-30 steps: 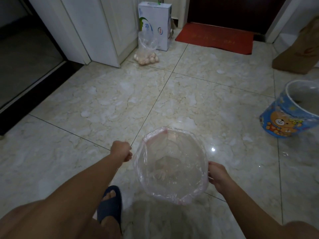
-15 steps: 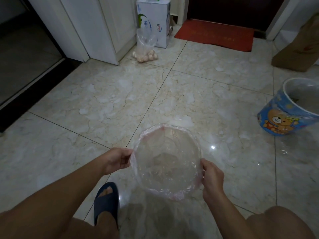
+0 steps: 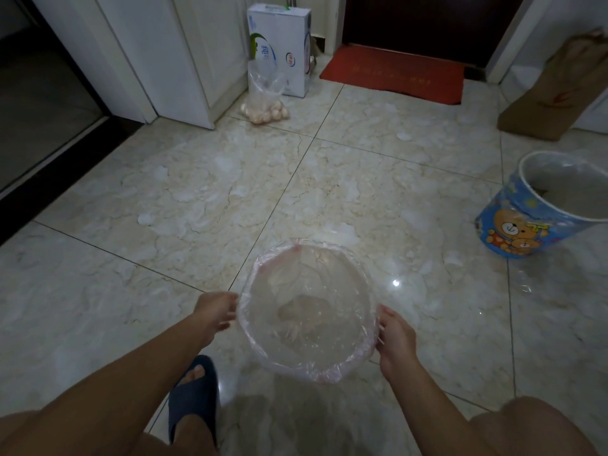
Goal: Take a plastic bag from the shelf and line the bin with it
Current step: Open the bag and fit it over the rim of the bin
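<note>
Glossy marble-patterned floor (image 3: pixel 197 199) underfoot, pale tiles with thin dark joints, a bright glint of light just right of centre. Up at the far end, a dark door with a red doormat (image 3: pixel 393 74) in front of it, white cabinet panels to the left, and a white carton (image 3: pixel 281 47) standing against them with a clear bag of eggs (image 3: pixel 265 103) slumped at its base. Off to the right, a blue bin with cartoon bears (image 3: pixel 526 218), already lined, and a brown paper bag (image 3: pixel 552 93) leaning on the wall behind it. Centre stage: the bin (image 3: pixel 309 378) on the floor right in front of the person, with the clear plastic bag (image 3: pixel 309 311) spread inside it and its edge folded over the rim all the way round, pinkish at the fold. The left hand (image 3: pixel 215 312) is at the left side of the rim, fingers loosely curled and touching the plastic there. The right hand (image 3: pixel 396 339) is on the right side, fingers bent and pressing the bag's edge against the rim. A foot in a dark blue slipper (image 3: pixel 194 393) is planted just below left of the bin.
</note>
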Motion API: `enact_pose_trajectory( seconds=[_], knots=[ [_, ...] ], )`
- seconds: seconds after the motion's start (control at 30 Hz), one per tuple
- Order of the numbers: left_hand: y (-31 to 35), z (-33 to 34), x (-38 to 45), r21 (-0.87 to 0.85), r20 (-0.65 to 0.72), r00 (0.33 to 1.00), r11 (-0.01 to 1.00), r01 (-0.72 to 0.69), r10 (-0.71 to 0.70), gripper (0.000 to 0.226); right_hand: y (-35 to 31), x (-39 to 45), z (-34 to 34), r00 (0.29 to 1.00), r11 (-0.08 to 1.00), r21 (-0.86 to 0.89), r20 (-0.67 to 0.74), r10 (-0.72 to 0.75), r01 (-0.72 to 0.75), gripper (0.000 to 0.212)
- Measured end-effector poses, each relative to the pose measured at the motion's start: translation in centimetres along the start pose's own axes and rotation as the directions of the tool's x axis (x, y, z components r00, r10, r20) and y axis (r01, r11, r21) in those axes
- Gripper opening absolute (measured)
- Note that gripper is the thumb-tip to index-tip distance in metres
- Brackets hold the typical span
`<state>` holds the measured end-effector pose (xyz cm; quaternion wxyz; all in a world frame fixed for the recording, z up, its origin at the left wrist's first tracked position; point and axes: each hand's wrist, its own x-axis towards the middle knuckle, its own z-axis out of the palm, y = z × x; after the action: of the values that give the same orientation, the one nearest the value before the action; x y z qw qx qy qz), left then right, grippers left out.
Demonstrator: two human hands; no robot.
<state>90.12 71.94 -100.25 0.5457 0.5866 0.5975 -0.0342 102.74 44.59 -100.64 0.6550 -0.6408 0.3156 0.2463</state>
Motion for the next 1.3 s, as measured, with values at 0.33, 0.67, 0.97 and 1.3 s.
enact_pose_trajectory(
  seconds=[0.33, 0.67, 0.97, 1.3],
  knots=[
    [6.2, 5.7, -6.7, 0.473, 0.48, 0.376, 0.128, -0.872, 0.793, 0.028, -3.5, -1.7, 2.1, 0.877, 0.864, -0.18, 0.206, -0.434, 0.47, 0.035],
    [1.5, 16.2, 0.3, 0.829, 0.557, 0.824, 0.016, -0.559, -0.104, 0.109, -1.7, -0.4, 2.1, 0.938, 0.943, -0.183, 0.262, -0.227, 0.279, 0.054],
    [-3.5, 17.9, 4.3, 0.832, 0.551, 0.814, 0.049, -0.552, -0.183, 0.123, -0.6, 2.4, 0.8, 0.946, 0.997, -0.06, 0.321, -0.033, 0.055, 0.025],
    [-0.2, 17.2, 1.7, 0.82, 0.522, 0.843, -0.196, -0.537, -0.125, 0.109, -1.9, 1.4, 1.2, 0.979, 0.957, -0.227, 0.134, -0.152, 0.179, 0.031]
  ],
)
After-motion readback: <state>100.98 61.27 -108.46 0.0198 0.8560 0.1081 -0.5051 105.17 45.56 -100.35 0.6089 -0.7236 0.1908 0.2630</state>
